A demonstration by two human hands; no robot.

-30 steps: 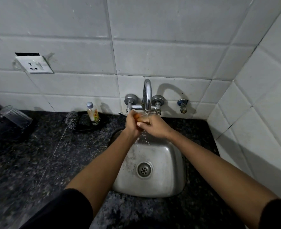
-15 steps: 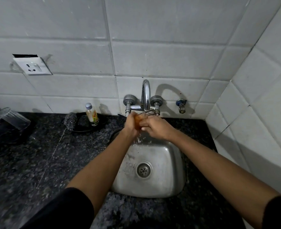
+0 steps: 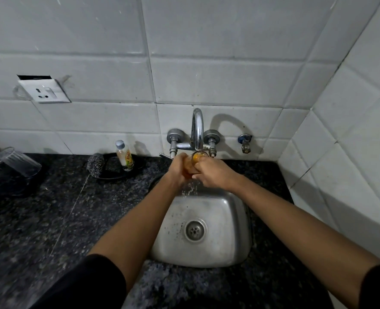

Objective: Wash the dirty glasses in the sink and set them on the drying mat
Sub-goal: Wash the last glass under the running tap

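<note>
At frame center, over the steel sink (image 3: 206, 253), your left hand (image 3: 177, 169) and right hand (image 3: 213, 173) both curl around an amber-tinted glass (image 3: 195, 158) under the faucet (image 3: 196, 128), water spilling below.

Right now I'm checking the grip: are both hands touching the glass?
Touching. The head view shows the left hand and right hand wrapped around the glass under the tap.

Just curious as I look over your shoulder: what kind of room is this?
Most likely a small home kitchen: a steel sink set in a dark stone counter, a wall tap on white tiles, and upturned glasses drying at the left.
</note>
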